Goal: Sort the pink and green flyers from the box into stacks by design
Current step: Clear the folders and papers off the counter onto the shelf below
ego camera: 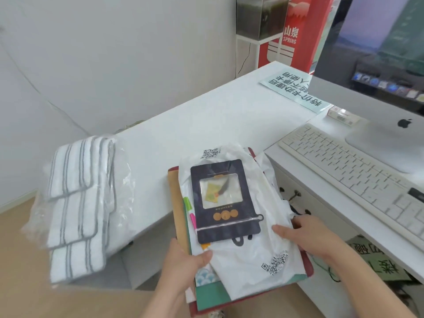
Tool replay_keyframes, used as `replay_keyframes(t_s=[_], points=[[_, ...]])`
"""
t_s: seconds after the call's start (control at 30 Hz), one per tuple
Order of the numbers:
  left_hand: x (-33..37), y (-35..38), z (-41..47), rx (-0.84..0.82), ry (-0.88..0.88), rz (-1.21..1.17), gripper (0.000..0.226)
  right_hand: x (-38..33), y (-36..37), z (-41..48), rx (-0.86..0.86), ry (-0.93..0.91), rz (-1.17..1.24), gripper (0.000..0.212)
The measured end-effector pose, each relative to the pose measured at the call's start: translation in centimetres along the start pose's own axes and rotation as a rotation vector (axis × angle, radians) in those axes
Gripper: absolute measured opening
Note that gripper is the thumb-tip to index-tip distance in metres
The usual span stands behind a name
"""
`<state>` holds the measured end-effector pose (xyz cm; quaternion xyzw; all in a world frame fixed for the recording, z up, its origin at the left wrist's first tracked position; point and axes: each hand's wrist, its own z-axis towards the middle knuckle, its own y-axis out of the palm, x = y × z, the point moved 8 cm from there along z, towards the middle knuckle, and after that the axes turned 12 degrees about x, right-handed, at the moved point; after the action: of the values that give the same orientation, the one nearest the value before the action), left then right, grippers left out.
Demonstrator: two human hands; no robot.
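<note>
White crinkly plastic bag with black square codes lies on top of the pile I am holding. A dark blue flat packet with a clear window rests on the bag. My left hand grips the near left corner of the pile, thumb on top. My right hand holds the right side of the bag, thumb lying on it and fingers curled at its edge.

A small green paper tab and a small pink paper tab stick out on the pile's left side, under the bag. A flat green sheet shows at the near end, over a dark red cover. A tan sheet lies along the left edge.

The pile's far end lies over the edge of the white surface. Left of it sit grey-striped white cloths in clear wrap. To the right are a white keyboard and a big silver computer screen.
</note>
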<state>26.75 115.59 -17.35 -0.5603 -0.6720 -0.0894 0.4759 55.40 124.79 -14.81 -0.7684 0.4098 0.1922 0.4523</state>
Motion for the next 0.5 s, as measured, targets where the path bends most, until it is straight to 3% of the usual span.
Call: replay_keyframes(t_s=[0.3, 0.43, 0.5], points=[[-6.8, 6.8, -8.0, -0.131, 0.098, 0.017, 0.055, 13.0, -2.9, -7.0, 0.060, 0.078, -0.081, 0.037], [-9.7, 8.6, -7.6, -0.185, 0.090, 0.032, 0.080, 14.9, -1.8, -6.2, 0.043, 0.088, -0.105, 0.027], [-9.4, 8.7, -6.1, -0.166, 0.124, 0.071, 0.067, 15.3, -0.4, -4.7, 0.025, 0.097, -0.095, 0.024]])
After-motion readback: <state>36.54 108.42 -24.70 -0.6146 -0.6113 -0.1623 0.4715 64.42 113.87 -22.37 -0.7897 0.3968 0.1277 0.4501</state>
